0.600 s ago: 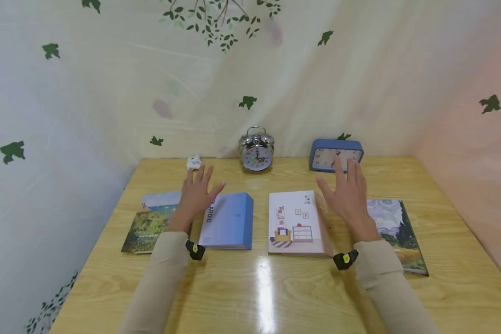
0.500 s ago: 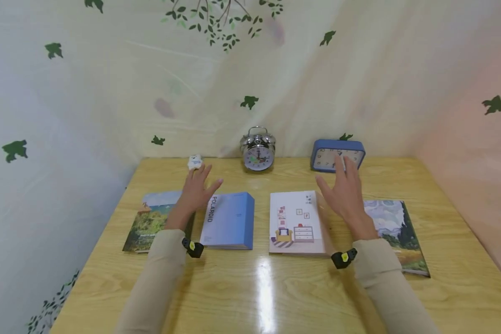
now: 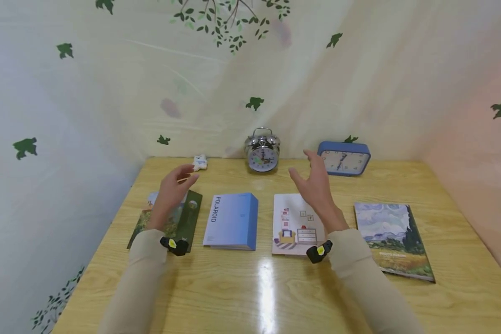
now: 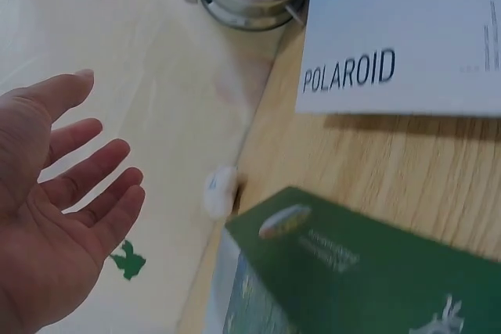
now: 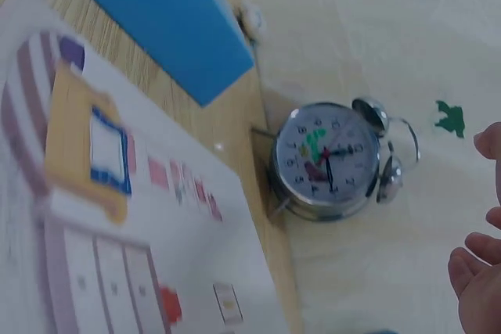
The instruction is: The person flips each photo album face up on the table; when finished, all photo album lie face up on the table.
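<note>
My left hand (image 3: 173, 190) hovers over the green landscape-cover album (image 3: 192, 211) at the left, its fingers relaxed and holding nothing. Beside that lies the blue POLAROID album (image 3: 229, 220), which also shows in the left wrist view. Over the white album with a furniture drawing (image 3: 290, 227) is my right hand (image 3: 317, 185), fingers loosely bent, thumb apart, nothing in its grasp. Only part of the right hand (image 5: 481, 271) enters the right wrist view. Farther right lies a painting-cover album (image 3: 394, 239), uncovered by any hand.
Along the back of the wooden table (image 3: 234, 297) stand a silver twin-bell alarm clock (image 3: 263, 150), a blue rectangular clock (image 3: 344, 158) and a small white figurine (image 3: 200, 162). A pale cloth with green leaf shapes (image 3: 254, 103) hangs behind.
Both hands have shifted left. The right hand has moved off the painting-cover album to over the white one, and the left hand has turned, its fingers now more bent.
</note>
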Tool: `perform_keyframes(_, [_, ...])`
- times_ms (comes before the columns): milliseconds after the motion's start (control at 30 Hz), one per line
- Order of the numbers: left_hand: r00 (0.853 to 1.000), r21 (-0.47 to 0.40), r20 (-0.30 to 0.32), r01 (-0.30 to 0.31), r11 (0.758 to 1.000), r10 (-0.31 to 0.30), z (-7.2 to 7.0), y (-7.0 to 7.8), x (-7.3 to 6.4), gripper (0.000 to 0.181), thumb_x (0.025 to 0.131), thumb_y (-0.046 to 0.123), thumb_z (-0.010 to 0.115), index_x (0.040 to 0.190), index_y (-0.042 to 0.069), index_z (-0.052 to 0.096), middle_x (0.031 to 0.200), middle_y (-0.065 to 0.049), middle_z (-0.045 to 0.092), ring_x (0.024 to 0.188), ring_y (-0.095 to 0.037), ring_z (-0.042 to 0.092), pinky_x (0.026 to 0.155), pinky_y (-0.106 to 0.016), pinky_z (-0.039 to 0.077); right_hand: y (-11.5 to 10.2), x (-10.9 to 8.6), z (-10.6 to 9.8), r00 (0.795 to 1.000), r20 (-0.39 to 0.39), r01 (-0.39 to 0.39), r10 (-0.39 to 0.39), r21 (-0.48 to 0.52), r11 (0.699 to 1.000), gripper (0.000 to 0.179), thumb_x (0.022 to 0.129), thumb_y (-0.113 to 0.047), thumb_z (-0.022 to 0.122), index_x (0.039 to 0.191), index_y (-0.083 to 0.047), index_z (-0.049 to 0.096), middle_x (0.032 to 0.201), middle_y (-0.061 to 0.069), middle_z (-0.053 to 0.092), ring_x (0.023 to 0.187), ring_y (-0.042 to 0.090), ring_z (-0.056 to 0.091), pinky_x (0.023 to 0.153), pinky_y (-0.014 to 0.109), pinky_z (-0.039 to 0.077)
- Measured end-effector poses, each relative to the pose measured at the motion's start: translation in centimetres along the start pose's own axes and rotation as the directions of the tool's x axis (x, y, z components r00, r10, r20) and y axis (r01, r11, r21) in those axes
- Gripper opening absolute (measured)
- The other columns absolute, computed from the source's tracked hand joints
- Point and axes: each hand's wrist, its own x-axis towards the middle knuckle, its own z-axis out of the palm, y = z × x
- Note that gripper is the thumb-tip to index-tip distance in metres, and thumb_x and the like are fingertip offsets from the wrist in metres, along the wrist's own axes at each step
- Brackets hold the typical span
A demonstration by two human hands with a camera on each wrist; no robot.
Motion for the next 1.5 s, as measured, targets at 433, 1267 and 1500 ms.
perform_keyframes(433, [0.994,-0.001,-0.091,0.054,0.999,-0.054,-4.4,-3.8,-2.5,0.057,0.097,0.044,0.051,0.14,0.008,0.046,0.14,-0.018,0.049,0.129,-0.036,0.044,0.106,-0.054,0.036,-2.4,0.8,4.4,0.998,0.046,0.033,-0.039,0.122,0.992,0.061,0.092,-0.026,0.062,0.144,-0.005,0.037,0.143,0.016,0.039,0.129,0.032,0.041,0.106,0.047,0.038])
perform_keyframes(1267, [0.981,0.049,-0.099,0.17,0.984,-0.165,-9.1,-10.8,-7.4,0.063,0.099,0.043,0.046,0.144,0.001,0.038,0.141,-0.026,0.044,0.127,-0.043,0.042,0.098,-0.059,0.039,-6.5,-2.7,15.0,0.969,0.241,0.021,-0.057,0.151,0.988,0.064,0.091,-0.029,0.065,0.144,-0.006,0.038,0.146,0.011,0.04,0.135,0.026,0.04,0.111,0.041,0.035])
perform_keyframes(1500, [0.977,0.057,-0.049,0.212,0.976,-0.209,-9.3,-11.5,-8.2,0.063,0.099,0.042,0.047,0.146,0.002,0.036,0.144,-0.026,0.04,0.13,-0.044,0.04,0.099,-0.06,0.037,-8.4,-4.8,17.8,0.915,0.397,0.007,-0.068,0.154,0.988,0.072,0.093,-0.04,0.06,0.15,-0.009,0.027,0.153,0.01,0.029,0.141,0.025,0.032,0.111,0.044,0.034])
